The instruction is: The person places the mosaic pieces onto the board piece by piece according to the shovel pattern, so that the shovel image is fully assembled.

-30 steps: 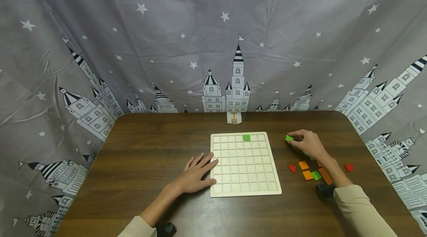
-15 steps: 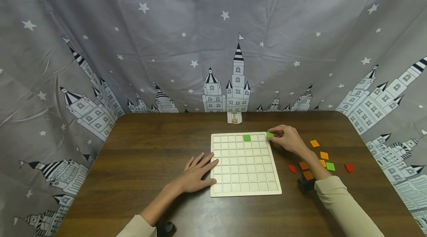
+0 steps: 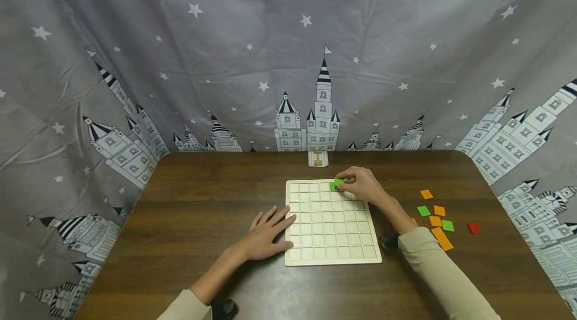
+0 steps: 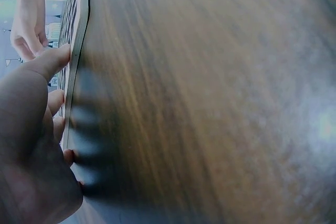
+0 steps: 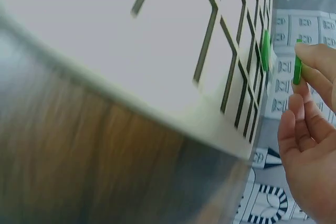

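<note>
A cream grid board (image 3: 330,227) lies in the middle of the brown table. My left hand (image 3: 265,239) rests with spread, straight fingers on its left edge; the left wrist view shows the thumb and fingertips at the rim. Between thumb and fingers, my right hand (image 3: 362,184) pinches a green square tile (image 3: 339,181) over the board's far row. Just left of it, a second green tile (image 3: 332,186) sits in a cell of that row, partly overlapped by the held one. The right wrist view shows the held tile (image 5: 297,64) on edge, apart from the placed tile (image 5: 265,51).
Right of the board lie loose orange tiles (image 3: 439,211), green tiles (image 3: 423,211), a longer orange piece (image 3: 442,239) and a red piece (image 3: 473,228). The right forearm partly covers others. A small pattern card (image 3: 318,158) stands at the back edge, before a grey curtain (image 3: 216,49).
My right hand has carried the green tile leftward, from beside the loose pieces to above the board's far row. The left hand has stayed on the board's left edge.
</note>
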Motion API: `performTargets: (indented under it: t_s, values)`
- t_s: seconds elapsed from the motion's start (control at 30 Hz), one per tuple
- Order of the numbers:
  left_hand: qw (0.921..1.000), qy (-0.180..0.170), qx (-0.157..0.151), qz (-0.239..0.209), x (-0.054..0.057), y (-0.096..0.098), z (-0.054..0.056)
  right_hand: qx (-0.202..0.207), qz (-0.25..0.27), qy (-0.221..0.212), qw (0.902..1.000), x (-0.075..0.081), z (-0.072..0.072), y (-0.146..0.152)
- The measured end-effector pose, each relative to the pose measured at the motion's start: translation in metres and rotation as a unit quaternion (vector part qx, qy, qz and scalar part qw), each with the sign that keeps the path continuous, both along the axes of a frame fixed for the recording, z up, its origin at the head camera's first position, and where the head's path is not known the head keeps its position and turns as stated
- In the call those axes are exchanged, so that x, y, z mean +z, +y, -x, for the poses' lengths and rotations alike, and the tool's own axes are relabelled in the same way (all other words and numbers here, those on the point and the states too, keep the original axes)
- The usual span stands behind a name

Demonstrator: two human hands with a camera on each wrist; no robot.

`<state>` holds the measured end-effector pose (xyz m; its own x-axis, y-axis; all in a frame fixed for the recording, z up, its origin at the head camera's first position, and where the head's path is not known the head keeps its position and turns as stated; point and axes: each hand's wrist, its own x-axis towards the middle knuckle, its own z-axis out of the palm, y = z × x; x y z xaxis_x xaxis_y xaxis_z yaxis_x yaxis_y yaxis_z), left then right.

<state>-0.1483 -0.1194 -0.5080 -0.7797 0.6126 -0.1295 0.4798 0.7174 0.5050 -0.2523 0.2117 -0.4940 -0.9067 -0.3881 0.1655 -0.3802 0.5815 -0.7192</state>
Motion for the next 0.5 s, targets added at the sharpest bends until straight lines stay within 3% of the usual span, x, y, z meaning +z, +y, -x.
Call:
performTargets:
  t_s: [0.27, 0.5]
  values:
    - [1.0, -0.002, -0.001, 0.0, 0.002, 0.001, 0.0, 0.009, -0.006, -0.029, 0.9995, -0.006, 0.007, -0.018]
    - [1.0, -0.007, 0.001, 0.0, 0.003, 0.001, 0.0, 0.011, -0.017, -0.012, 0.9997, -0.009, 0.01, -0.024]
